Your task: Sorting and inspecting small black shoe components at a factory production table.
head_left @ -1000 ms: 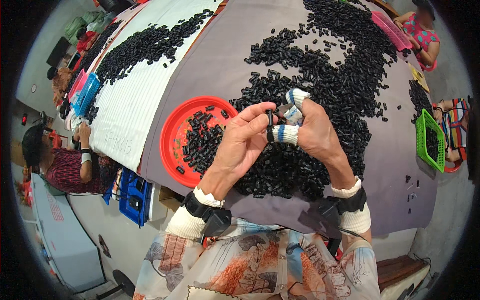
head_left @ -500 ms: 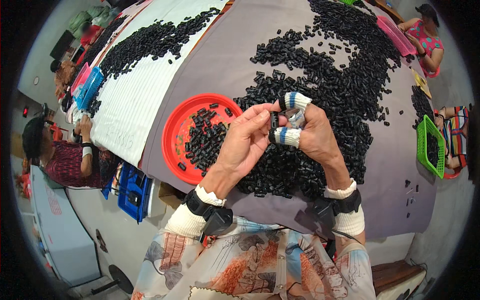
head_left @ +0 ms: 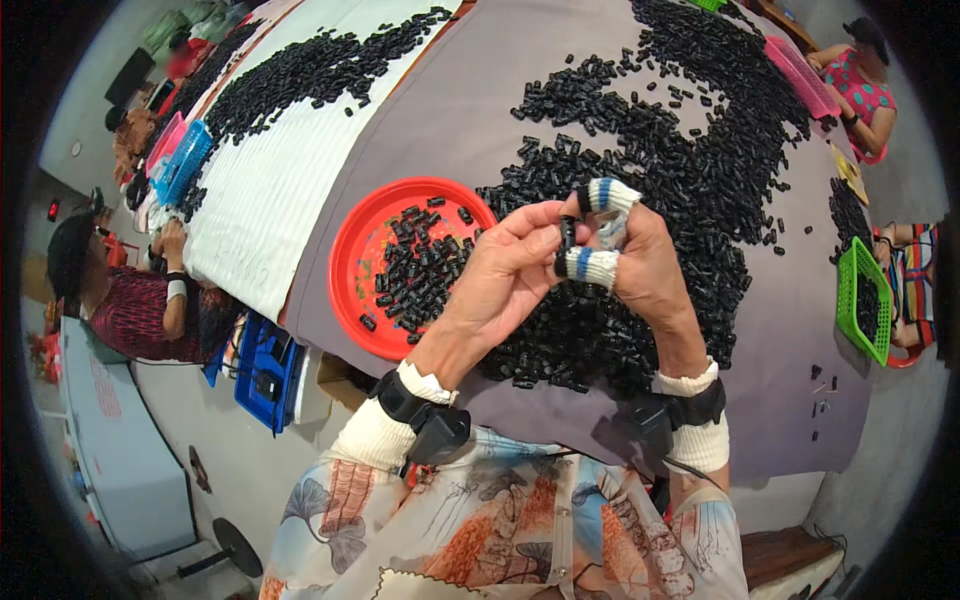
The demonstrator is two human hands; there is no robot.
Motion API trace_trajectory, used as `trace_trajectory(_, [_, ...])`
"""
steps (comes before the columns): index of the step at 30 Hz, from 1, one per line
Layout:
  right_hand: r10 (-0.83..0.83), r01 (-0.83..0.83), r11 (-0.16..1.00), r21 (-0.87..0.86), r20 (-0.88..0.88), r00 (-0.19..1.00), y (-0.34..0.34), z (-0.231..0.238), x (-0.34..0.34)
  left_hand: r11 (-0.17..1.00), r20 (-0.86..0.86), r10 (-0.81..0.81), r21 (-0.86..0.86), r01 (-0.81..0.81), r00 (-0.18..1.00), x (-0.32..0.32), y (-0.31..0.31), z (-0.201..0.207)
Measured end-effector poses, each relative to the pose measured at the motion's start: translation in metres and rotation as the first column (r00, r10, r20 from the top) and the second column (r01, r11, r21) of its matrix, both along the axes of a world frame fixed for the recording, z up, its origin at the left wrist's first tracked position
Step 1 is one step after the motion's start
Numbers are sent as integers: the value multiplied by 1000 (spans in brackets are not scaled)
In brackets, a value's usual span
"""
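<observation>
Hands: your left hand point(head_left: 505, 265) and right hand point(head_left: 650, 262) sit slightly farther right in the frame than half a second ago; the red tray point(head_left: 343, 275) shifts that way too, so your head is probably turning.
Left grip: your thumb and finger pinch one black piece point(head_left: 568, 233), right of the frame's centre, likely steadying it for the other hand.
Right grip: striped finger covers point(head_left: 592, 268) stand above and below the piece, probably guarding your skin; whether they press on it, I cannot tell. A pale item point(head_left: 610, 234) between them is too small to make out.
Red tray: left of centre, its rim likely keeping loose pieces point(head_left: 412, 275) together; your left forearm crosses its lower right edge.
Black heap point(head_left: 630, 335): spreads beneath and beyond your hands, leaving little bare surface there.
Grey cover point(head_left: 775, 420): shows at lower right, giving your right elbow some room.
Green basket point(head_left: 850, 305): far right, well apart from your hands.
White cloth point(head_left: 250, 225): upper left, bordering the grey cover diagonally.
</observation>
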State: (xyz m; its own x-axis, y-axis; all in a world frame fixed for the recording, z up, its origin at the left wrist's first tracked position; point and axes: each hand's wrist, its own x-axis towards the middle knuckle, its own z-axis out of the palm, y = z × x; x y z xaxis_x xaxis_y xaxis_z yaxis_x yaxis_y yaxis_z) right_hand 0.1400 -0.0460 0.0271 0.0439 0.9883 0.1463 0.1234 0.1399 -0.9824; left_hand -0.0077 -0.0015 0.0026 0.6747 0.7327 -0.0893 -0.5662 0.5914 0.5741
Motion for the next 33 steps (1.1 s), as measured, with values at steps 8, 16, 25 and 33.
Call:
trace_trajectory(8, [0,0,1000,-4,90,996,-1,4,-1,997,-83,-81,-7,80,993,-5,0,-11])
trace_trajectory(16, [-25,24,999,33,36,999,-1,-4,2,992,-133,-111,43,117,985,-8,-1,-13])
trace_trajectory(25, [34,-36,999,29,44,998,6,-3,-7,999,-124,-47,-3,47,991,-10,0,-2])
trace_trajectory(33, [41,-42,999,20,88,995,5,-2,-7,996,-188,-92,-11,91,978,-15,0,-3])
